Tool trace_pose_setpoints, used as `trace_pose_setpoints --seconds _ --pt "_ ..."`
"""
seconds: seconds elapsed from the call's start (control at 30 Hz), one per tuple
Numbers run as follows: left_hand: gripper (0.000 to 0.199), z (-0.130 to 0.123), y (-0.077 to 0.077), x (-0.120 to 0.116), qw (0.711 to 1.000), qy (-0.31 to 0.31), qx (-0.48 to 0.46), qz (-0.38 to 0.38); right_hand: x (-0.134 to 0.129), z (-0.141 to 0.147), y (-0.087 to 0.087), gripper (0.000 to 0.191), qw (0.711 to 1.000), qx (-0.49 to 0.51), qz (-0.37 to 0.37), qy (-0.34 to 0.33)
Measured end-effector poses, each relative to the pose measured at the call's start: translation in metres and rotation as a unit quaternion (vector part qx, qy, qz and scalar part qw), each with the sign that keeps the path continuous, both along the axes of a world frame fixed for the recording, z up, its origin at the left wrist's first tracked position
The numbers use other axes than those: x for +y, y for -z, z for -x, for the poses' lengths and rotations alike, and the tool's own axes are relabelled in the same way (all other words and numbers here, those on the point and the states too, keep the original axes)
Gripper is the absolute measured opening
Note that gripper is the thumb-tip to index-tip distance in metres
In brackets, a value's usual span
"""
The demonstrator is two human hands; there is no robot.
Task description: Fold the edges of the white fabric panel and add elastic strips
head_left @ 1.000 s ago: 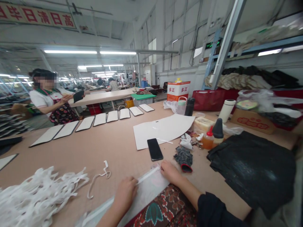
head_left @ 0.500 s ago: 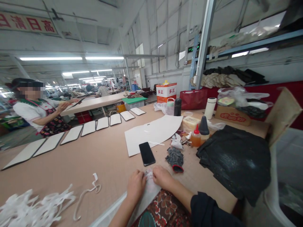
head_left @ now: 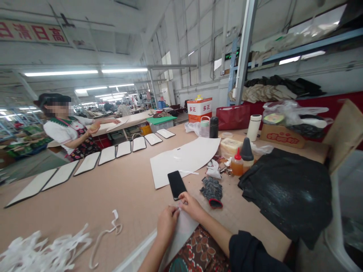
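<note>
A person sits at the near edge of a long tan worktop [head_left: 113, 189] in a large factory hall. Both hands meet at the top corner of a pale, translucent flat piece [head_left: 181, 232] that lies across the near edge and over the person's patterned lap. The left hand [head_left: 167, 223] and right hand [head_left: 193, 206] are touching, fingers pressed together in a pinch on that corner, seemingly on a thin white strip along its edge; the exact grip is too small to tell. Just beyond the right hand lies a black phone [head_left: 176, 184], nearly touching the fingertips, partly resting on a large white sheet [head_left: 184, 158]. Just right of the phone sits a crumpled dark glove [head_left: 212, 190]. Farther right a black sheet of material [head_left: 286, 189] covers the worktop's right end, with an amber squeeze bottle [head_left: 237, 163] and a black cone-topped bottle [head_left: 247, 153] behind it. At the near left corner lies a heap of white strips [head_left: 42, 253], with one loose strip [head_left: 109, 232] beside it. Across the worktop's far left edge a co-worker [head_left: 70, 132] stands behind a row of white panels [head_left: 107, 155]. A likely risk: the thin piece overhangs the edge, so a tug at the corner could slide it off or crease it, and a hand moving forward could knock the phone.
</note>
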State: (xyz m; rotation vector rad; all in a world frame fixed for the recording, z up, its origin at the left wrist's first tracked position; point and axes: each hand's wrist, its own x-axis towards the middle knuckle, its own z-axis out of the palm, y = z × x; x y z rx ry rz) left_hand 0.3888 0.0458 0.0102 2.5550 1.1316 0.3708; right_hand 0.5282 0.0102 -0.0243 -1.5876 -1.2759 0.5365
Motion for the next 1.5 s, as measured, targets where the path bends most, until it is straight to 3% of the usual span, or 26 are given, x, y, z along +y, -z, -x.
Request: trace_pose_setpoints --seconds 0.17,0.37,0.5,0.73,1.07,1.5 --pt "0.026 -0.001 0.006 -0.004 0.998 0.008 0.019 -0.060 -0.004 0.006 0.003 0.033 0.990 -0.136 0.005 0.034" --pt "0.028 0.002 0.012 -0.008 0.984 0.052 0.067 -0.154 -0.006 0.004 -0.003 0.011 0.962 -0.269 0.024 0.034" --pt "0.029 0.003 0.010 -0.012 0.974 0.070 0.107 -0.188 0.001 -0.003 -0.007 0.015 0.966 -0.250 0.056 0.004" --pt "0.033 0.003 0.006 -0.013 0.971 0.079 0.138 -0.177 0.012 -0.005 -0.016 0.015 0.964 -0.238 0.121 -0.002" --pt "0.035 0.006 0.013 -0.012 0.951 0.102 0.152 -0.248 0.016 -0.009 -0.014 0.013 0.961 -0.251 0.112 -0.024" --pt "0.030 0.005 0.008 -0.009 0.963 0.089 0.148 -0.206 0.016 -0.005 -0.021 0.014 0.952 -0.272 0.139 -0.018"
